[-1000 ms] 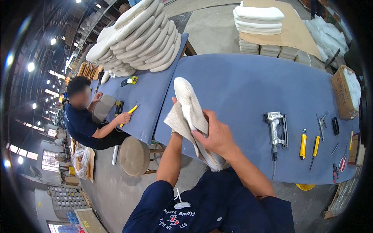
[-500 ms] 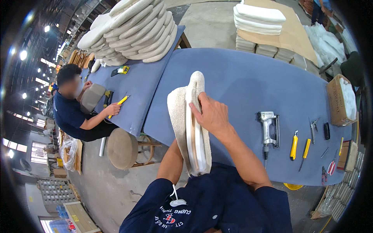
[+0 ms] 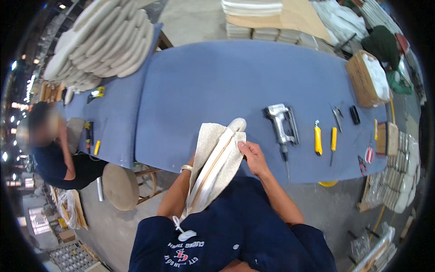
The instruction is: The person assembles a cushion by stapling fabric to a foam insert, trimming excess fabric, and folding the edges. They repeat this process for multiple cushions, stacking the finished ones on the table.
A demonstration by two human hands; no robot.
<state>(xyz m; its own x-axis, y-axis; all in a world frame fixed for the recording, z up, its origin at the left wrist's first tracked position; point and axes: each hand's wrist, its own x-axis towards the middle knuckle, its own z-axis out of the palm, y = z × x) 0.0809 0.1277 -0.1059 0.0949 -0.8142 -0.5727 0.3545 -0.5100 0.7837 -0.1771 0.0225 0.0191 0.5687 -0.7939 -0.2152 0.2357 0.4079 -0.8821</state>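
Observation:
A long cushion [image 3: 212, 170] with a beige fabric cover leans against my body at the table's near edge, its rounded end up and toward the right. Its cover stands apart along the length, showing white padding and a thin brown strip in the middle. My right hand [image 3: 254, 158] pinches the edge of the right fabric flap between thumb and fingers. Behind the left flap is my left hand [image 3: 190, 162], wearing a wristband; its fingers are hidden by the cushion. On the blue table [image 3: 195, 86], a silver staple gun [image 3: 280, 123] lies to the right of the cushion.
Farther right lie a yellow cutter [image 3: 318, 140], a yellow-handled tool [image 3: 333, 138], pliers [image 3: 362, 165] and red-handled scissors [image 3: 369, 155]. A cardboard box [image 3: 362, 84] stands at the right end. At left are stacked cushions [image 3: 106, 45], a seated co-worker [image 3: 45, 156] and a round stool [image 3: 121, 186].
My right hand has moved from the cushion's upper end to the right flap, now spread outward. The cushion tilts more rightward. The co-worker's yellow tool now lies on the table. The view has shifted right.

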